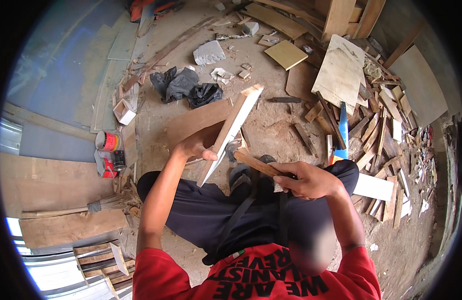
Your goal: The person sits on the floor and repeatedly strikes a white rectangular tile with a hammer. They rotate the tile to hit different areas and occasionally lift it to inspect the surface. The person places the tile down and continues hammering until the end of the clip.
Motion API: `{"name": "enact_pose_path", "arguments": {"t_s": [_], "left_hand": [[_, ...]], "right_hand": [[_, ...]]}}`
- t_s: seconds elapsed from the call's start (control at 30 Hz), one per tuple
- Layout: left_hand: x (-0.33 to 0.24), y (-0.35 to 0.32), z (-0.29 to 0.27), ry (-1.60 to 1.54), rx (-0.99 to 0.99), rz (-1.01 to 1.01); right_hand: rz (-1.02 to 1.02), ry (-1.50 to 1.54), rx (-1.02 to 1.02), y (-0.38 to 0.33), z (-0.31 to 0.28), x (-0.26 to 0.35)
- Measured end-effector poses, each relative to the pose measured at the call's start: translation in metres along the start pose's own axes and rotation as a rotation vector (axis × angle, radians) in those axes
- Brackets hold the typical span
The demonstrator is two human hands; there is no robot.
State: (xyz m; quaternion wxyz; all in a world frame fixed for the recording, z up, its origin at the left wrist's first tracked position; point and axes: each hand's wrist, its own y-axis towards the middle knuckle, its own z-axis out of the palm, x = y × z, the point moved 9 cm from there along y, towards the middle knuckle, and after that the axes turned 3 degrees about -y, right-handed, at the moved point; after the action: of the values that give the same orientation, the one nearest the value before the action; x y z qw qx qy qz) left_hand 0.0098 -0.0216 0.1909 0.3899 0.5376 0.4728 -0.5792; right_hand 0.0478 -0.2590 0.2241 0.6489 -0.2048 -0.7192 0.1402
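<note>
A white-faced wooden board [234, 125] is held slanted above the lap by the fingers [209, 155] of the left hand [193, 145]. A wooden handle [258, 164] is gripped by the right hand [310, 181], near the board. Black plastic [182, 85] is seen on the floor [281, 130] beyond.

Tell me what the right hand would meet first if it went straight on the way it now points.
Leading with the wooden stick it holds, the right hand would probably meet the long board in the left hand first, though depth is unclear and the stick might pass below it.
</note>
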Motion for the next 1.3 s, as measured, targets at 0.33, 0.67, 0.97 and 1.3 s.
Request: {"name": "enact_pose_path", "arguments": {"t_s": [0.33, 0.67, 0.97, 1.3], "left_hand": [[0.004, 0.006, 0.006, 0.095, 0.107, 0.010], [-0.009, -0.003, -0.009, 0.324, 0.040, 0.021], [0.010, -0.042, -0.059, 0.099, -0.454, 0.120], [0.002, -0.024, -0.037, 0.885, -0.979, 0.293]], "right_hand": [[0.017, -0.015, 0.007, -0.012, -0.004, 0.001], [0.001, 0.052, -0.086, -0.013, -0.003, -0.010], [-0.116, 0.378, -0.357, -0.015, -0.031, -0.014], [-0.101, 0.578, -0.379, 0.015, -0.010, -0.029]]}}
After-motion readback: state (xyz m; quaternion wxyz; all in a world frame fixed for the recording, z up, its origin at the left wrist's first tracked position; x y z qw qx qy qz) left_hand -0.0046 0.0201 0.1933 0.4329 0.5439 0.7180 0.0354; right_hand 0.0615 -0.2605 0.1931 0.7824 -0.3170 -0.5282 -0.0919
